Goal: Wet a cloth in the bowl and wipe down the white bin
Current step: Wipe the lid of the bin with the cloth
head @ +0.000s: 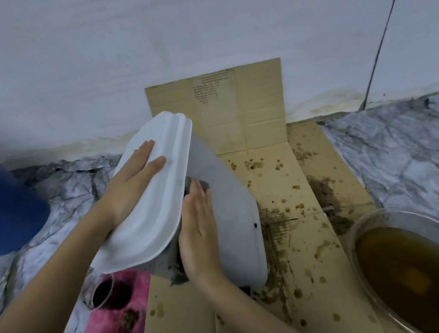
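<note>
The right hand lies flat, fingers straight, pressing a dark grey damp cloth against the side of the tall white plastic bin; the cloth shows only at the fingertips and under the heel of the palm. The left hand rests open-palmed on the bin's ridged white lid, bracing it. The bin stands tilted on a stained brown cardboard sheet, which leans up the wall behind it. Neither hand truly grips, so a hard stroke could likely slide the bin on the wet cardboard or tip it toward the clear glass bowl of brown water to the bin's right. The murky water may also smear rather than clean. The bin's side looks smooth and mostly clean, with a few dark specks near its lower edge.
</note>
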The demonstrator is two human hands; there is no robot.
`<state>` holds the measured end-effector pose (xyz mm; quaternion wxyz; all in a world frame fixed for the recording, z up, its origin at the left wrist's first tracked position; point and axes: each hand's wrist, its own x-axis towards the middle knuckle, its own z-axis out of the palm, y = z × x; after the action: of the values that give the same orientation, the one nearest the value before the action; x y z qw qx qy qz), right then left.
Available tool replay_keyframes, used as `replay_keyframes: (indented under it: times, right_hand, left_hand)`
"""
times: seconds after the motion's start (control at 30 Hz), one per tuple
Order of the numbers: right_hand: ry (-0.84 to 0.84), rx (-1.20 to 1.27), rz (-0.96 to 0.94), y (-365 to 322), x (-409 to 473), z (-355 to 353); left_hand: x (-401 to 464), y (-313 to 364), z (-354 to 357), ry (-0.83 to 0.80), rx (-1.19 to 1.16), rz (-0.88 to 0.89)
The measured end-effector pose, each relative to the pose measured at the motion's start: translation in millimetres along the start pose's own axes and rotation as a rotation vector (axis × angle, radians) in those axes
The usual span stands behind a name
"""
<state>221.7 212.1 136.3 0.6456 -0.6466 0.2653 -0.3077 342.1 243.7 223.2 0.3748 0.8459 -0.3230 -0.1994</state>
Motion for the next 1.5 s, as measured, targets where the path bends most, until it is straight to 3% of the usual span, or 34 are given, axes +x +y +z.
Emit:
replay_keyframes:
  times: [0.1, 0.27, 0.37, 0.47, 0.67, 0.77, 0.9, 1.03, 1.1, 1.2, 1.3, 1.4, 1.5]
  right_hand:
    - [0.041, -0.059, 0.071, 28, 17, -20]
    - [0.245, -0.089, 0.461, 131, 3, -79]
    - [0.415, -0.051, 0.667, 155, -15, -86]
    - [0.421, -0.006, 0.574, 124, -20, -70]
    - [-0.001, 0.158, 0.138, 12, 34, -36]
    - [-0.008, 0.121, -0.036, 3, 87, -37]
    - [0.124, -0.006, 0.083, 65, 130, -57]
    - [0.298, -0.140, 0.625, 145, 96, -91]
    - [0.319, -0.163, 0.739, 150, 65, -92]
    - [0.236, -0.176, 0.538, 111, 40, -68]
    - [0.100, -0.013, 0.316, 45, 52, -38]
    - [0.058, 0.155, 0.202, -10, 103, -17]
    - [0.070, 0.198, 0.204, -24, 162, -11]
  left_hand:
    - [1, 0, 0, 0.000, 0.015, 0.002]
    - [0, 5, 4, -0.011, 0.028, 0.010]
    - [1, 10, 9, -0.014, 0.048, 0.020]
    - [2, 15, 12, -0.006, 0.052, 0.029]
    - [0, 17, 13, 0.011, 0.037, 0.040]
    - [0, 17, 13, 0.010, 0.024, 0.037]
    - [-2, 17, 10, 0.014, -0.001, 0.026]
    - [-5, 15, 6, 0.005, -0.016, 0.021]
    - [-5, 13, 5, 0.006, -0.014, 0.022]
    - [-5, 12, 4, 0.016, -0.003, 0.026]
    - [-5, 11, 3, 0.014, -0.006, 0.034]
    - [-4, 11, 4, 0.024, -0.042, 0.054]
    - [-1, 13, 6, 0.038, -0.104, 0.091]
